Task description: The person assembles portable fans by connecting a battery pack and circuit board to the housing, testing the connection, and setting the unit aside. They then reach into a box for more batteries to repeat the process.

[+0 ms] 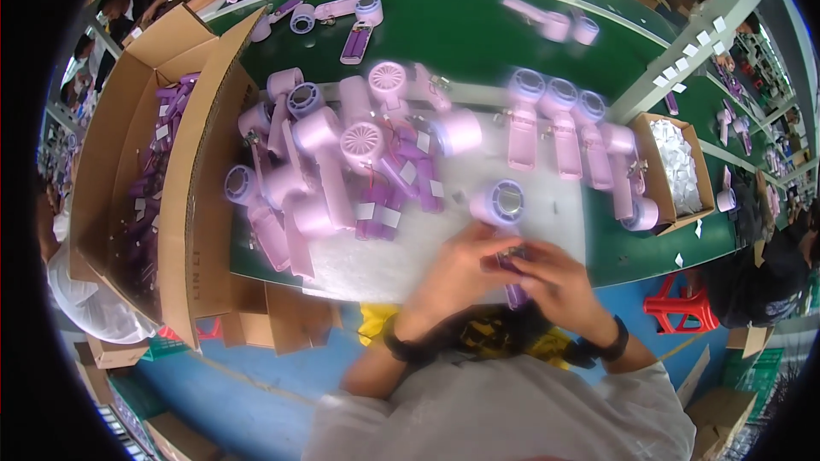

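Close to the front edge of the white work mat, my left hand (pixel 457 269) is closed around a pale pink handheld fan (pixel 500 205), its round head pointing away from me. My right hand (pixel 555 282) pinches at the fan's handle from the other side, fingers bent and slightly blurred. Below the fingers sticks out a dark purple battery piece (pixel 516 295); how it joins the handle is hidden. To the left lies a heap of pink fan bodies (pixel 316 141). Several purple battery packs (pixel 380 213) with white tabs and thin wires lie beside that heap.
A tall open carton (pixel 201 205) holding purple parts stands at the left. Opened fans (pixel 564 132) line up on the right, beside a small box of white pieces (pixel 675 171). More fans lie on the green bench (pixel 444 26). A metal post (pixel 683 51) rises at right.
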Demonstrator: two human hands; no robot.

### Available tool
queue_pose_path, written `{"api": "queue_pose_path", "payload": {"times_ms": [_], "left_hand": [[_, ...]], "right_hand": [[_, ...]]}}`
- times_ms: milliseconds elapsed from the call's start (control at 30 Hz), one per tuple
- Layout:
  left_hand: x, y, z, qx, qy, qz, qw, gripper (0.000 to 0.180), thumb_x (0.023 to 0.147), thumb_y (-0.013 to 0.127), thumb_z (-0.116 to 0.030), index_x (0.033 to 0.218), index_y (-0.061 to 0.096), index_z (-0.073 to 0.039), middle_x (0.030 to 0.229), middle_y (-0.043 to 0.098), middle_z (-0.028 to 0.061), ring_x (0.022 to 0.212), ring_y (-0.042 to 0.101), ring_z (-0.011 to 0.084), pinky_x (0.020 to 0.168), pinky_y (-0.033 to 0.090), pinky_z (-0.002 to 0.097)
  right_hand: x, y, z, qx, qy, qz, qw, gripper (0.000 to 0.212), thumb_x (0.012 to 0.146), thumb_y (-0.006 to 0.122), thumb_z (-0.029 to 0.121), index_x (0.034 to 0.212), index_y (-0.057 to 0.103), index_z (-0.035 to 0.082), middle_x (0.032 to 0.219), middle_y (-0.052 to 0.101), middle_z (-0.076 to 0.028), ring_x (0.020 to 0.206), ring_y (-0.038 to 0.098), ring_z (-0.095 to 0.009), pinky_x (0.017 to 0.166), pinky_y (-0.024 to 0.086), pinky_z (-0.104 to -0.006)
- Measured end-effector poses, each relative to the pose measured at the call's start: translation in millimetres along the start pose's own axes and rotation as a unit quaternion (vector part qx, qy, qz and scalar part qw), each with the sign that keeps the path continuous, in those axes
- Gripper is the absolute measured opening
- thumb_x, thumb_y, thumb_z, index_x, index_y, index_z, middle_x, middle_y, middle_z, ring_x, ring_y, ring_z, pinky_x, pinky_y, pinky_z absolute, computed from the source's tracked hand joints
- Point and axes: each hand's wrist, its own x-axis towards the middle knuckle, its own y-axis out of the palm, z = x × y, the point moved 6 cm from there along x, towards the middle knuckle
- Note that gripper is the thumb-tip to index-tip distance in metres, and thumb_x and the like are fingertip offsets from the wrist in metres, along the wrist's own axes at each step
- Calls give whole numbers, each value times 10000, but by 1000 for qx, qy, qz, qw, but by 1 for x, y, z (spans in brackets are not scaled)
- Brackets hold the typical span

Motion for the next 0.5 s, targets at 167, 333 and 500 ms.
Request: {"api": "queue_pose_path", "payload": {"times_ms": [167,333,500], "left_hand": [[-6,7,-12,-1,15,-28,999,512,712,856,-87,1196,688,-84,1092,633,139,886,688,259,739,577,335],[6,-12,-45,-51,32,-103,993,578,743,829,-55,1286,631,-89,1128,630,144,885,690,251,735,582,333],[13,-19,-17,-77,54,-116,989,599,789,783,-29,1347,570,-69,1180,633,151,900,691,246,747,581,337]], "right_hand": [[-14,2,17,-68,-16,23,997,506,750,813,63,1207,600,13,1220,587,-218,944,671,-326,785,570,-364],[16,-25,14,104,76,31,991,605,758,801,46,1296,527,12,1256,586,-174,1016,658,-252,862,549,-340],[137,-58,-10,242,141,29,959,498,821,702,35,1286,528,-5,1139,633,-102,930,635,-144,822,503,-272]]}}
